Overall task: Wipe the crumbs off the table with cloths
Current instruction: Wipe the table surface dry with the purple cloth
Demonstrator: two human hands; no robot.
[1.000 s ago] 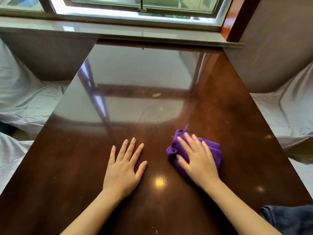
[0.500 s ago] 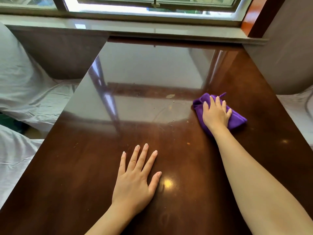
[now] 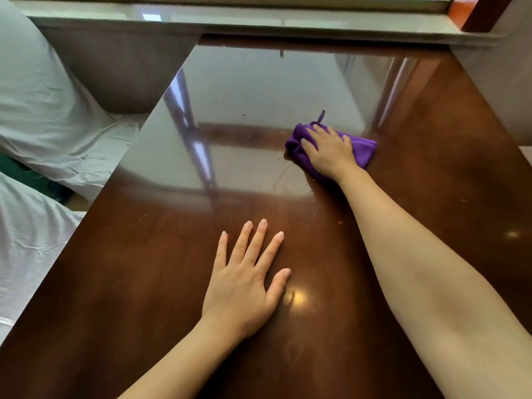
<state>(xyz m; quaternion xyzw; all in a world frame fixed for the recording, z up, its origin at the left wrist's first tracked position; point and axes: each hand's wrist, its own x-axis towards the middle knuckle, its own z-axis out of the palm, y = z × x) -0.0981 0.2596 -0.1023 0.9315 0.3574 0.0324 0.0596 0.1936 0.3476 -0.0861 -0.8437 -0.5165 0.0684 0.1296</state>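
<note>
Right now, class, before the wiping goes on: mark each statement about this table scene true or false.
1. The right hand presses a purple cloth onto the table. True.
2. The left hand holds another cloth. False: it lies flat and bare on the table.
3. The purple cloth lies nearer the window sill than the left hand does. True.
4. The purple cloth hangs over the table's left edge. False: it lies on the tabletop, right of the middle.

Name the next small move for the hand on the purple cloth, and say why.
Probably pull the purple cloth toward the near edge: the right hand presses flat on it, and pale crumbs dot the table just on its near side.
</note>
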